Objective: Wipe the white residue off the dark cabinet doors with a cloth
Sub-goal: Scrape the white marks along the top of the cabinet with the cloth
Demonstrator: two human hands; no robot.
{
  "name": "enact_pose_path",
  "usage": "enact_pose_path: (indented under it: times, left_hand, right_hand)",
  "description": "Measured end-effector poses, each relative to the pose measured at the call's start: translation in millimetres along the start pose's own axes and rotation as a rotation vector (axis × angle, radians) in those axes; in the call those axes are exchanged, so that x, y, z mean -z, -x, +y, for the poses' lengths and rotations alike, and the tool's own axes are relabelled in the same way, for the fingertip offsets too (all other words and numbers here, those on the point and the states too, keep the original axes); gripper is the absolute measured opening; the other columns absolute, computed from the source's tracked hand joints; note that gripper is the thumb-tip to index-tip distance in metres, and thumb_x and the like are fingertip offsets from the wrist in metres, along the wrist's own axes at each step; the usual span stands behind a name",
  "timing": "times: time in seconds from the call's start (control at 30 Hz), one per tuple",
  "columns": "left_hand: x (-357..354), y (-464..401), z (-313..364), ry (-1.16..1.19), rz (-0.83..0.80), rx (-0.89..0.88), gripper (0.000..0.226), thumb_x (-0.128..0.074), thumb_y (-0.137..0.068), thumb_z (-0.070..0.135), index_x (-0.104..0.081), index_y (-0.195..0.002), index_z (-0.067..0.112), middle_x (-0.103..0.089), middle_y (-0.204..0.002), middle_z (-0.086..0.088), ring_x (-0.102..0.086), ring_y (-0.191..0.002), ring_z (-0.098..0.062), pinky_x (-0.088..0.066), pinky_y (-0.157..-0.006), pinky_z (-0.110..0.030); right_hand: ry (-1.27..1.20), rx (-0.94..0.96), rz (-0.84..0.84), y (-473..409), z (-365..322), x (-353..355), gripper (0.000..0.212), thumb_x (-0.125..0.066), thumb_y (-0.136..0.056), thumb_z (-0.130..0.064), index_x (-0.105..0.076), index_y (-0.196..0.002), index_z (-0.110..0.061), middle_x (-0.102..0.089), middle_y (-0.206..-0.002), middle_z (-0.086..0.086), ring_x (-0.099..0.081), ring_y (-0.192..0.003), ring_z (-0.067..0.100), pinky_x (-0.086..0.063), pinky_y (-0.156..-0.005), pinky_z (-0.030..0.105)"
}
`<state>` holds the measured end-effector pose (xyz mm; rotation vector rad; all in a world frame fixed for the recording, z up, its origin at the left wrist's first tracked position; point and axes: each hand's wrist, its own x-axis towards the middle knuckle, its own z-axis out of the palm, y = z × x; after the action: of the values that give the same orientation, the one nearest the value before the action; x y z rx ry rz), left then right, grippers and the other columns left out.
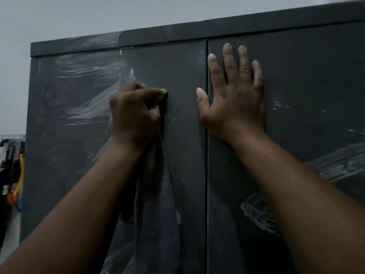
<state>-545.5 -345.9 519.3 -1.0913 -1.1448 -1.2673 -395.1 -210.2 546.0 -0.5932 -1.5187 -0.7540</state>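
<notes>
A dark cabinet fills the view, with a left door (183, 80) and a right door (316, 80) split by a vertical gap. White residue (85, 109) streaks the left door's upper left; more smears (256, 212) mark the right door lower down. My left hand (136, 113) is shut on a dark grey cloth (158, 194), pressing it against the left door while the cloth hangs down below my wrist. My right hand (235, 95) lies flat and open on the right door beside the gap, fingers spread, a ring on one finger.
The cabinet's top edge (197, 30) runs under a pale grey wall (98, 14). At the far left, clothes and a yellow-orange object (17, 175) hang beside the cabinet.
</notes>
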Motion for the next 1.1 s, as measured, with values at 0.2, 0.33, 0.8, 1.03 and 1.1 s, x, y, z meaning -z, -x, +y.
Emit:
enact_pose_path:
  times: [0.2, 0.33, 0.8, 1.03, 1.1]
  left_hand:
    - [3, 40, 5, 0.072, -0.164, -0.133, 0.016, -0.075, -0.093, 0.008, -0.081, -0.108, 0.007, -0.066, -0.090, -0.012, -0.060, -0.074, -0.019, -0.049, -0.066, -0.028]
    - [2, 13, -8, 0.020, 0.001, 0.025, 0.016, -0.075, -0.091, 0.009, -0.083, -0.105, 0.011, -0.072, -0.089, -0.012, -0.062, -0.074, -0.019, -0.039, -0.072, -0.019]
    - [12, 7, -34, 0.024, 0.041, 0.025, 0.016, -0.074, -0.088, 0.006, -0.084, -0.101, 0.010, -0.070, -0.082, -0.014, -0.061, -0.070, -0.022, -0.037, -0.069, -0.020]
    - [8, -8, -27, 0.072, -0.048, -0.108, 0.011, -0.078, -0.088, 0.005, -0.083, -0.097, 0.008, -0.068, -0.083, -0.011, -0.054, -0.071, -0.012, -0.035, -0.064, -0.006]
    - [11, -2, -35, 0.076, -0.091, -0.153, 0.010, -0.079, -0.088, 0.005, -0.083, -0.096, 0.008, -0.066, -0.081, -0.010, -0.053, -0.068, -0.013, -0.033, -0.061, -0.009]
  right_hand:
    - [0.016, -0.018, -0.012, 1, -2, 0, 0.074, -0.027, -0.099, -0.058, -0.016, -0.164, -0.025, -0.005, -0.173, 0.009, 0.001, -0.159, 0.032, -0.005, -0.127, 0.055]
    - [0.016, -0.034, -0.011, 2, -5, 0, 0.074, -0.026, -0.098, -0.058, -0.017, -0.164, -0.025, -0.006, -0.173, 0.008, 0.000, -0.159, 0.031, -0.005, -0.126, 0.055]
    - [0.006, -0.098, -0.030, 4, -17, 1, 0.073, -0.029, -0.098, -0.054, -0.017, -0.164, -0.024, -0.004, -0.173, 0.009, 0.001, -0.159, 0.033, -0.003, -0.126, 0.059]
    - [0.020, -0.128, -0.126, -9, -57, -3, 0.081, -0.030, -0.097, -0.063, -0.008, -0.165, -0.024, 0.009, -0.172, 0.012, 0.014, -0.157, 0.039, 0.008, -0.120, 0.069]
    - [0.021, -0.068, -0.139, -17, -67, -5, 0.077, -0.028, -0.099, -0.061, -0.008, -0.165, -0.025, 0.010, -0.172, 0.009, 0.015, -0.157, 0.034, 0.010, -0.120, 0.068]
